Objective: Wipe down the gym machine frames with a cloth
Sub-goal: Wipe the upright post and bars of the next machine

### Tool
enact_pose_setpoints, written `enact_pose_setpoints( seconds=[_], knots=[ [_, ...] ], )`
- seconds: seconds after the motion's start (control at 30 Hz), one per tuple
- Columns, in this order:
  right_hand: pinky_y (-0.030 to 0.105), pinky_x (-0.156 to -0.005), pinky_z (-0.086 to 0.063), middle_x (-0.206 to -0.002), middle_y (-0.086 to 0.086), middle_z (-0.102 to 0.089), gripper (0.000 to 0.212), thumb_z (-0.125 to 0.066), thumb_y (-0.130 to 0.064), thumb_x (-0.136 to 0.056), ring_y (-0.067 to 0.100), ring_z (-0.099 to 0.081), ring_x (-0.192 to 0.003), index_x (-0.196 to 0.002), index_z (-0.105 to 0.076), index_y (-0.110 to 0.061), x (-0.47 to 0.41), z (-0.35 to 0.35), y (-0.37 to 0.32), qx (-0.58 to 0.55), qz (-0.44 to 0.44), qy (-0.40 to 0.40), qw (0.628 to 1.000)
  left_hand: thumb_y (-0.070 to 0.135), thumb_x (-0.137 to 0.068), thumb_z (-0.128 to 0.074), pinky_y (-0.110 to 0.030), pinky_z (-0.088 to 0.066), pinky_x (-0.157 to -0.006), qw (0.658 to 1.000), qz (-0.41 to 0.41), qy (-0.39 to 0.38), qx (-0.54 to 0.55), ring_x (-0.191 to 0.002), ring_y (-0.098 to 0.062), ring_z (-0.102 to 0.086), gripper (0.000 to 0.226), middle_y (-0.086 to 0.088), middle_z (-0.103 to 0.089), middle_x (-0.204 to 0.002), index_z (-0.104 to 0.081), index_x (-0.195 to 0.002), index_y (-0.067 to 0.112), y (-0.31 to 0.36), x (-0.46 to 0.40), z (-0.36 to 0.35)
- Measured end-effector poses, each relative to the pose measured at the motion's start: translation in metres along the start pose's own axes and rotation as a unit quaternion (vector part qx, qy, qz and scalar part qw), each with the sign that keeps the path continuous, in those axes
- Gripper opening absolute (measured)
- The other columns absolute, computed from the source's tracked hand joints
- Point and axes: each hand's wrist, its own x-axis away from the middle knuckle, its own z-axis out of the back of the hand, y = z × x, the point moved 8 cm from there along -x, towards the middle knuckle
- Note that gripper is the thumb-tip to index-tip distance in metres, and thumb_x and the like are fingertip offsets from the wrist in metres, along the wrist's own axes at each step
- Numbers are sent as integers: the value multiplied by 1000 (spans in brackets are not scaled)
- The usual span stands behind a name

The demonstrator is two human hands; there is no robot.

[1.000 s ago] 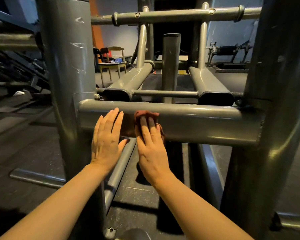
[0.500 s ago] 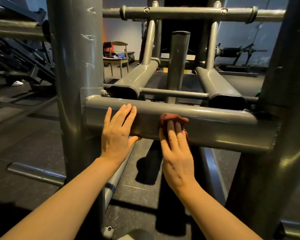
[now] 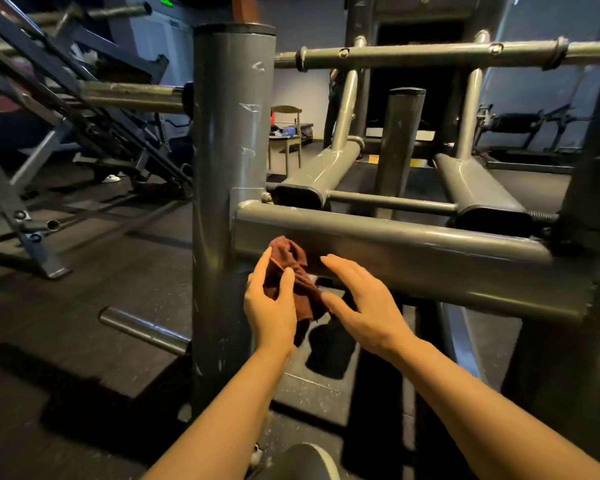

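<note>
The left hand (image 3: 271,306) pinches the red cloth (image 3: 291,271) with its fingers just in front of the gray bar (image 3: 413,251), and the right hand (image 3: 364,303) beside it has straight, spread fingers.

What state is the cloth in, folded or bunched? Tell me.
Bunched. The cloth is crumpled into irregular creases in the left hand, no flat folds.

this is a gym. a grey steel machine frame (image 3: 395,251) of thick welded tubes fills the middle of the view, with a scuffed upright post (image 3: 229,168) at 12 o'clock. at 10 o'clock stands an angled sled-type machine (image 3: 84,133) with bare plate pegs. black speckled rubber flooring (image 3: 84,323) covers the ground. a padded bench station (image 3: 520,123) sits at 2 o'clock, and a wooden chair (image 3: 288,133) stands far back by the wall.
</note>
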Motion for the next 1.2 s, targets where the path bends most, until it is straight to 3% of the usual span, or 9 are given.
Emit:
enact_pose_setpoints(
  seconds=[0.1,0.17,0.33,0.47,0.63,0.87,0.97,1.03,1.2],
  knots=[
    [46,-103,-47,-137,20,-54,56,-70,-2,-78,36,-52,-126,-132,-56,-1,-6,33,2,224,81,122,963,14,-94,-61,2,-35,-82,992,-21,116,-38,-117,-8,-48,48,2,-51,-128,-50,-140,22,4,-11,26],
    [46,-103,-45,-134,24,-54,63,-71,6,-72,41,-52,-123,-133,-54,2,-16,35,3,327,124,136,927,10,-92,-62,5,-32,-84,990,-66,111,-56,-117,-6,-45,49,3,-47,-128,-51,-139,20,11,-13,17],
    [48,-112,-26,-145,19,-47,77,-79,-20,-76,36,-45,-134,-144,-45,-8,-44,18,8,484,265,31,833,-8,-82,-66,-20,-46,-99,977,-159,21,-141,-113,-9,-47,43,-11,-54,-124,-66,-120,11,10,6,-46],
    [53,-114,-21,-152,20,-36,69,-58,-26,-87,37,-34,-140,-148,-32,-8,-50,16,18,532,303,6,791,-8,-78,-70,3,-35,-88,977,-159,56,-133,-105,-12,-53,37,-10,-57,-115,-69,-110,9,0,-18,-33],
    [54,-112,-20,-150,24,-35,73,-59,-22,-81,36,-23,-140,-147,-32,-7,-49,12,17,536,323,11,780,6,-81,-73,-7,-44,-85,975,-67,191,-94,-105,-9,-52,31,-4,-55,-116,-67,-111,11,-14,-52,4],
    [49,-121,-11,-153,24,-31,61,-45,-18,-91,38,-27,-143,-149,-31,-5,-47,10,22,537,334,3,775,-8,-78,-69,-9,-46,-91,981,-142,85,-101,-104,-15,-57,33,-8,-57,-114,-68,-104,12,-6,1,-53],
    [45,-117,0,-151,27,-33,59,-30,-13,-88,37,-22,-142,-146,-36,-1,-46,13,18,510,339,6,790,-7,-79,-69,-4,-44,-81,980,-45,173,-83,-96,-14,-57,30,-8,-56,-111,-68,-106,7,-29,-13,-14],
    [44,-117,1,-150,27,-34,61,-28,-17,-87,36,-21,-140,-145,-39,0,-46,13,17,506,340,4,793,-1,-82,-70,-15,-51,-86,972,24,222,-68,-98,-16,-58,29,-7,-57,-113,-68,-111,5,-46,-20,8],
    [45,-117,1,-154,25,-28,63,-29,-17,-87,36,-19,-143,-148,-33,-3,-48,9,21,514,333,-5,790,6,-83,-71,-4,-43,-82,977,-82,172,-99,-93,0,-55,20,5,-54,-107,-67,-102,12,-11,-12,-26]
  ],
)
